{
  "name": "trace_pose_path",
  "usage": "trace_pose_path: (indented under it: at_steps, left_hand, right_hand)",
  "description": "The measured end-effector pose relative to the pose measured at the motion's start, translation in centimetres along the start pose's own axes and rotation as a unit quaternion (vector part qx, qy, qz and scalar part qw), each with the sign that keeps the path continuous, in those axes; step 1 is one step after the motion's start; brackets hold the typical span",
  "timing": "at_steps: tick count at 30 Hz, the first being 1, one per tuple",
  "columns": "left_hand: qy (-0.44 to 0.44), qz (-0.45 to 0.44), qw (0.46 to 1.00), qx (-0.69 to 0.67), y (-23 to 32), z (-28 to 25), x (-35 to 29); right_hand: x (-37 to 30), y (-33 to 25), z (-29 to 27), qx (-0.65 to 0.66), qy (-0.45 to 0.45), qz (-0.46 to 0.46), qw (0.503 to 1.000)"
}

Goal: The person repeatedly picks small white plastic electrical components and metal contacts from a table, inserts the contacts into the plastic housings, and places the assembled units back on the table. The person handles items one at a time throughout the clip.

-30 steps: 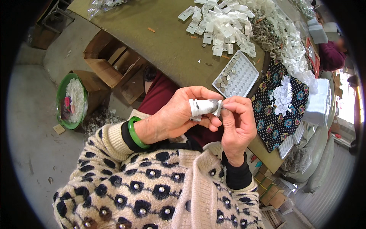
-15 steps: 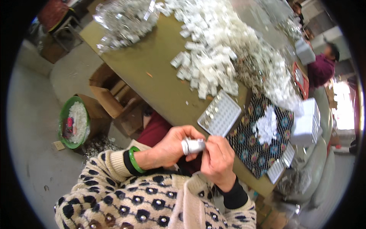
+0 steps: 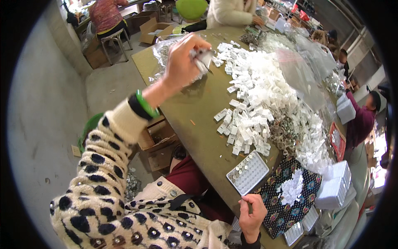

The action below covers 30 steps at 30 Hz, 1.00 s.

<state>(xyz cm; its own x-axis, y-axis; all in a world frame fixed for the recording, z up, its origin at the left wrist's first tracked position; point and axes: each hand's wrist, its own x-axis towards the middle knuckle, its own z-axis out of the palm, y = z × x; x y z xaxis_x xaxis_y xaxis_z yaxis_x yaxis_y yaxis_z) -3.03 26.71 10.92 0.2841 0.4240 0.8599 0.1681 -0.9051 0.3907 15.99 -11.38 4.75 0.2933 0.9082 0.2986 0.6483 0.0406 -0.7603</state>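
My left hand (image 3: 182,62) is raised over the clear plastic bag (image 3: 162,56) at the table's far left corner. Its fingers are closed around something pale and silvery with a thin dark tip, too blurred to name. My right hand (image 3: 252,213) is low at the table's near edge, thumb and forefinger pinched; whatever they hold, if anything, is too small to make out. Just beyond those fingertips lies a white tray (image 3: 248,174) of round wells, with several small round pieces in it. Beside it, a dark patterned cloth (image 3: 271,211) carries a heap of small white pieces (image 3: 292,189).
A large pile of small white plastic pieces (image 3: 253,103) covers the table's (image 3: 186,116) middle. Clear bags (image 3: 306,79) lie on its far side. Stacked white trays (image 3: 335,184) stand at the right. Cardboard boxes (image 3: 159,137) sit beside the table. Other people sit around.
My left hand has moved away from my right, up and forward to the bag at the far left, carrying a pale object. My right hand has dropped nearer. The view has shifted.
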Motion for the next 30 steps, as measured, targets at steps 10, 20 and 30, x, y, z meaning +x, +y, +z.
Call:
trace_pose_path:
  at_steps: [10, 20, 30]
  left_hand:
    - [-0.095, -0.085, 0.991, 0.050, -0.9, -2.0, -3.3]
    - [-0.103, -0.168, 0.966, -0.167, 14.0, 7.1, -17.5]
    - [-0.087, -0.085, 0.979, -0.164, 12.9, 7.9, -19.1]
  right_hand:
    - [2.8, 3.9, -4.2, -0.103, 0.031, 0.019, 0.994]
    - [12.6, 12.9, -5.1, -0.351, 0.065, -0.072, 0.931]
    - [14.5, 12.6, -8.3, 0.191, 0.193, 0.195, 0.942]
